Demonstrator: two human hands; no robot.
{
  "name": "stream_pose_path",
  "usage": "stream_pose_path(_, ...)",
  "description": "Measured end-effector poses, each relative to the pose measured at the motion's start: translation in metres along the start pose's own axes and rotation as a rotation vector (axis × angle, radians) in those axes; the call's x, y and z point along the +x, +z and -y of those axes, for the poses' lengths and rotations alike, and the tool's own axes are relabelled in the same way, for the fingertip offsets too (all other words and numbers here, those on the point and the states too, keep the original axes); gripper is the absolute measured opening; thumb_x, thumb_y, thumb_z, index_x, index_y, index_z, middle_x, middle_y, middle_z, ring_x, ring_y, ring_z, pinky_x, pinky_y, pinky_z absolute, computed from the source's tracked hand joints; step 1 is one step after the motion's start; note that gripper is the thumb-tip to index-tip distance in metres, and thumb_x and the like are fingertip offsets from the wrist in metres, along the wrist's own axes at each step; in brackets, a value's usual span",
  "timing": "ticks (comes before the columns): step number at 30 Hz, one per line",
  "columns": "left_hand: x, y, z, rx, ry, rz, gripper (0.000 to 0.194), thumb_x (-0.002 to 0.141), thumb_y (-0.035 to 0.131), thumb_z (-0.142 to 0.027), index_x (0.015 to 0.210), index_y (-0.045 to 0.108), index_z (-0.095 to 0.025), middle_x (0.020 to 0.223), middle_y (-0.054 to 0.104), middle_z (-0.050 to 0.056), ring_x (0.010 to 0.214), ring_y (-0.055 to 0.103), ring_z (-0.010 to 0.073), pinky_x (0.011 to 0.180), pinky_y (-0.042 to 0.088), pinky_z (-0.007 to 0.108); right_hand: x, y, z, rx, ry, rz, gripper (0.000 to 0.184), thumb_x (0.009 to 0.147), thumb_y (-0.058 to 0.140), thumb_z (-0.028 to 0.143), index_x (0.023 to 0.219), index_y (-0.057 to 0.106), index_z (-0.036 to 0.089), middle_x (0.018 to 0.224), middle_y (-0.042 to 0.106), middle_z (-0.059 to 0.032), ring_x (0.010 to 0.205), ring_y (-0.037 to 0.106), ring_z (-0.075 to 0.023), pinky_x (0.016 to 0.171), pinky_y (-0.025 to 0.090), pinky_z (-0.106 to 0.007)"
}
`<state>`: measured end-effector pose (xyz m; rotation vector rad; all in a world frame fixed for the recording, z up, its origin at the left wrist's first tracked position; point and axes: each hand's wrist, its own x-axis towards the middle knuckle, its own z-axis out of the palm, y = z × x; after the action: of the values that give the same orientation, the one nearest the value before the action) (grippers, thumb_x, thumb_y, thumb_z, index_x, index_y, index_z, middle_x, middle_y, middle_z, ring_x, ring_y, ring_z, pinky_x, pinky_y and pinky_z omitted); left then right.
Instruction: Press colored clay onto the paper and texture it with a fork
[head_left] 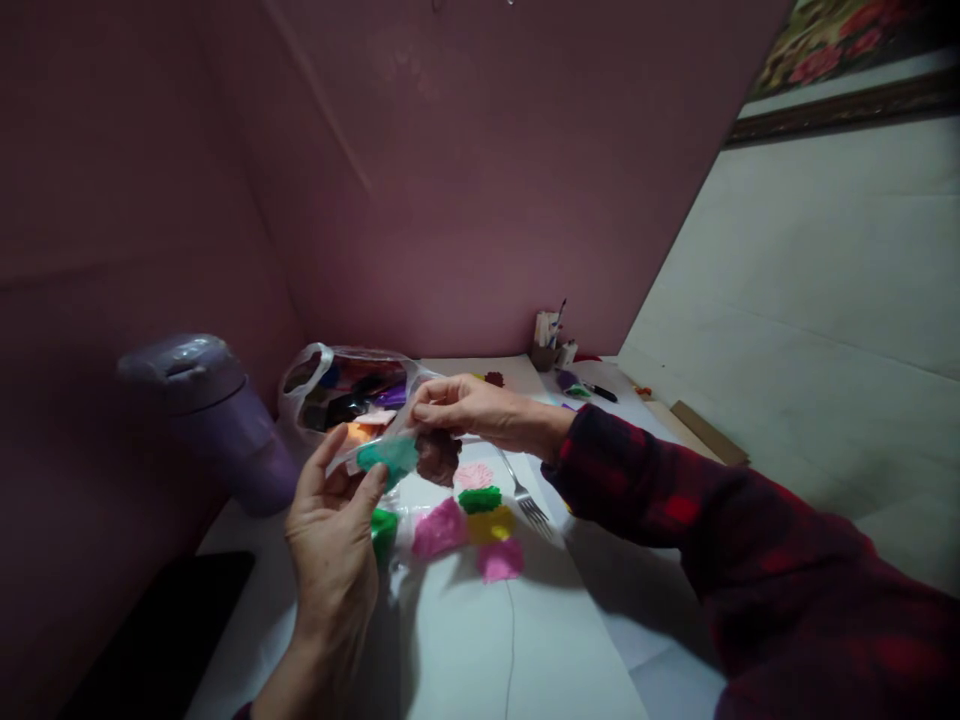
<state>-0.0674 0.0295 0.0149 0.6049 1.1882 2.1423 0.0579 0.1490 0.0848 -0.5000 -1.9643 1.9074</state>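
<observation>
My left hand [334, 530] pinches a clear plastic wrapper with a teal, clay-like piece [388, 456] inside, between thumb and fingers. At the wrapper's upper edge, my right hand [469, 408] is closed on the plastic. A dark brown clay-like lump [438, 457] hangs just below the right fingers; whether it is inside the plastic I cannot tell. Under the hands, a pink lump [439, 530] and a green one [384, 532] lie in clear wrap. On the white paper [457, 640] are flattened patches: pale pink [474, 475], green [480, 500], yellow [493, 524] and pink [501, 560].
A fork [529, 506] lies right of the patches. Behind my left hand an open plastic bag [304, 395] holds colourful packets. A purple bottle [225, 430] stands at left, near a dark flat object [165, 630]. Farther back are a brush holder [546, 352] and a black marker [602, 393].
</observation>
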Motion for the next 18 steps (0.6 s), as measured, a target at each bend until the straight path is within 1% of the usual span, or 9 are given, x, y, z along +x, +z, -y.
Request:
stream_pose_path(3,-0.002,-0.001,0.002,0.028,0.047,0.061,0.067,0.059,0.085,-0.016,0.121,0.060,-0.024,0.098,0.070,0.002,0.088,0.066,0.0127,0.076,0.052,0.020,-0.003,0.004,-0.008,0.028,-0.012,-0.059,0.019,0.083,0.069,0.030,0.081,0.064,0.012,0.063,0.060,0.0009,0.049,0.049,-0.0062,0.045,0.036,-0.017)
stream_pose_path(6,-0.004,-0.001,0.000,-0.012,0.036,0.135,0.073,0.059,0.085,-0.015,0.125,0.057,-0.025,0.104,0.070,0.003,0.097,0.066,0.0153,0.082,0.052,0.022,-0.005,0.010,-0.018,-0.006,-0.038,-0.083,0.020,0.080,0.070,0.031,0.082,0.070,0.012,0.062,0.060,0.0004,0.049,0.049,-0.0066,0.046,0.038,-0.018)
stream_pose_path(8,-0.005,0.000,-0.003,-0.090,-0.047,0.152,0.066,0.063,0.084,-0.018,0.123,0.058,-0.023,0.109,0.070,0.005,0.101,0.065,0.0169,0.084,0.051,0.023,-0.005,0.012,-0.023,-0.024,-0.111,-0.141,0.018,0.079,0.071,0.030,0.080,0.071,0.013,0.066,0.063,-0.0009,0.054,0.053,-0.0085,0.052,0.043,-0.021)
stream_pose_path(10,-0.005,0.002,-0.006,-0.149,-0.159,0.176,0.048,0.071,0.080,-0.028,0.116,0.064,-0.018,0.111,0.070,0.008,0.100,0.066,0.0179,0.080,0.052,0.023,-0.006,0.011,-0.027,-0.058,-0.230,-0.187,0.016,0.077,0.073,0.029,0.076,0.071,0.014,0.073,0.065,-0.0026,0.065,0.058,-0.0115,0.063,0.048,-0.025)
stream_pose_path(12,-0.006,0.002,-0.008,-0.145,-0.225,0.203,0.035,0.075,0.076,-0.035,0.102,0.071,-0.014,0.105,0.071,0.009,0.092,0.067,0.0165,0.072,0.053,0.021,-0.007,0.010,-0.029,-0.116,-0.327,-0.185,0.014,0.074,0.075,0.028,0.071,0.070,0.015,0.080,0.067,-0.0040,0.078,0.061,-0.0147,0.075,0.050,-0.029)
stream_pose_path(13,-0.006,0.002,-0.008,-0.132,-0.227,0.200,0.031,0.073,0.077,-0.036,0.095,0.073,-0.014,0.099,0.073,0.008,0.086,0.067,0.0152,0.069,0.052,0.020,-0.008,0.009,-0.029,-0.144,-0.348,-0.168,0.013,0.074,0.075,0.027,0.071,0.070,0.015,0.082,0.067,-0.0043,0.081,0.061,-0.0155,0.078,0.049,-0.030)
stream_pose_path(14,-0.006,0.002,-0.008,-0.111,-0.213,0.187,0.028,0.070,0.079,-0.034,0.090,0.074,-0.014,0.093,0.073,0.006,0.081,0.066,0.0138,0.068,0.052,0.019,-0.009,0.009,-0.030,-0.164,-0.349,-0.150,0.013,0.075,0.074,0.028,0.072,0.070,0.015,0.081,0.067,-0.0042,0.080,0.061,-0.0155,0.078,0.049,-0.031)
stream_pose_path(16,-0.006,0.000,-0.006,-0.057,-0.149,0.135,0.024,0.066,0.083,-0.030,0.083,0.075,-0.015,0.082,0.073,0.003,0.075,0.065,0.0123,0.069,0.051,0.019,-0.011,0.010,-0.031,-0.161,-0.308,-0.144,0.015,0.077,0.072,0.029,0.074,0.070,0.015,0.076,0.066,-0.0030,0.073,0.060,-0.0135,0.071,0.049,-0.028)
stream_pose_path(18,-0.005,-0.002,-0.003,0.000,-0.081,0.099,0.022,0.067,0.082,-0.029,0.082,0.074,-0.015,0.078,0.072,0.002,0.073,0.064,0.0126,0.071,0.051,0.021,-0.013,0.014,-0.033,-0.124,-0.245,-0.190,0.019,0.078,0.070,0.032,0.075,0.067,0.014,0.070,0.063,-0.0007,0.063,0.056,-0.0104,0.060,0.046,-0.023)
